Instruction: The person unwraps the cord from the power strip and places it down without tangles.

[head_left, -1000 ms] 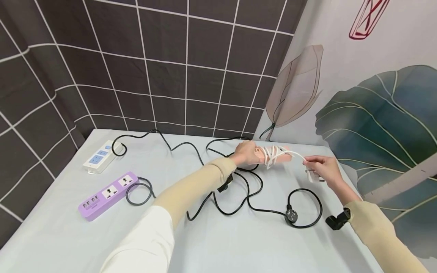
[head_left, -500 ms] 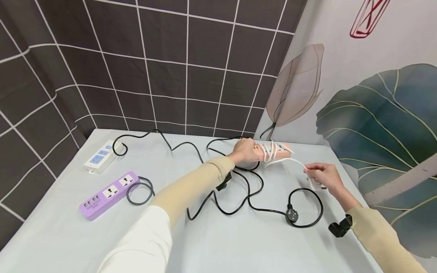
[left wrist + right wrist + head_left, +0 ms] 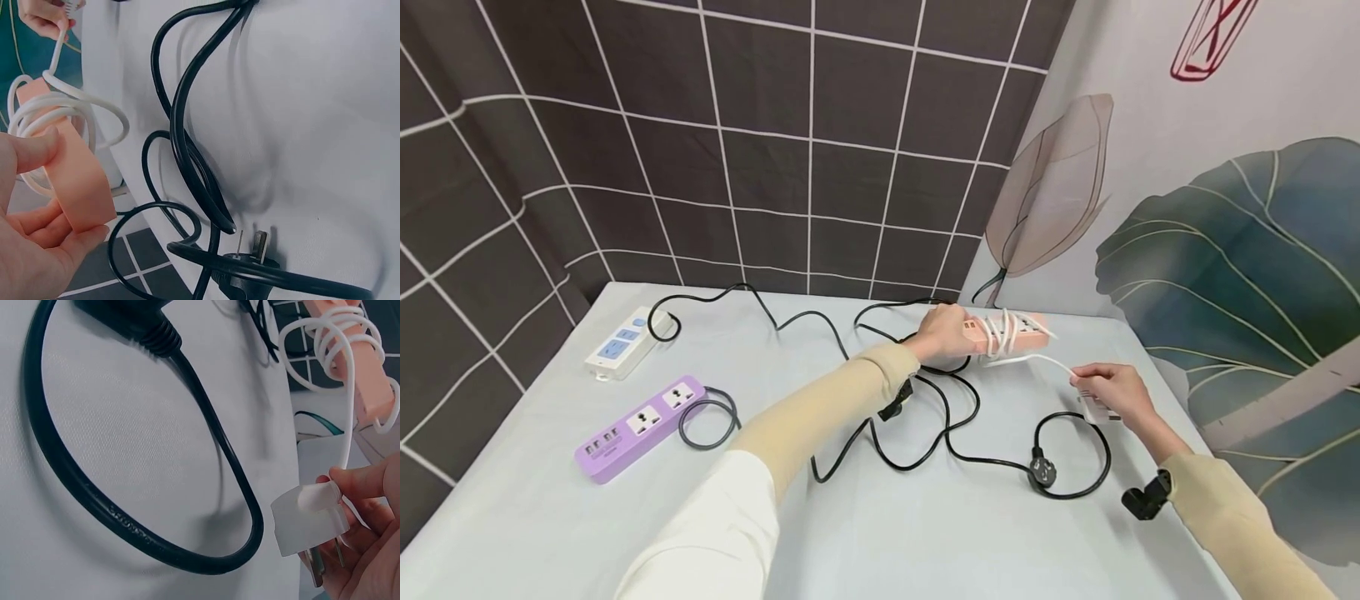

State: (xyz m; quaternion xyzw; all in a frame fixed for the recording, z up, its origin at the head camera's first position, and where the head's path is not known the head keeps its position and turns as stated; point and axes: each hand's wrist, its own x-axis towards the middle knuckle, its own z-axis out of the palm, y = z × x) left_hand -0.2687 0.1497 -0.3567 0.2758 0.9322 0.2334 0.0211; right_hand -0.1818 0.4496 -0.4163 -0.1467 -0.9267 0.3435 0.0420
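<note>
My left hand [image 3: 943, 332] grips one end of a pink power strip [image 3: 1032, 333] near the far edge of the table. Several turns of white cord [image 3: 1000, 333] wrap around the strip's middle, as the left wrist view also shows, where thumb and fingers hold the pink body [image 3: 78, 175]. To the right, my right hand [image 3: 1116, 392] pinches the cord end of a white plug [image 3: 309, 519], its metal prongs pointing down in the right wrist view. A length of the white cord runs from the wrapped strip across to this plug.
A purple power strip [image 3: 636, 429] and a white one with blue sockets [image 3: 625, 346] lie at the left. Loose black cable [image 3: 917, 467] snakes over the middle, ending in a black plug [image 3: 1042, 472] beside a loop. A dark tiled backdrop [image 3: 760, 167] stands behind.
My right hand has moved slightly down and right with the white plug. The white cord has dropped from over the strip to its near side. The pink strip shifted and tilted a little.
</note>
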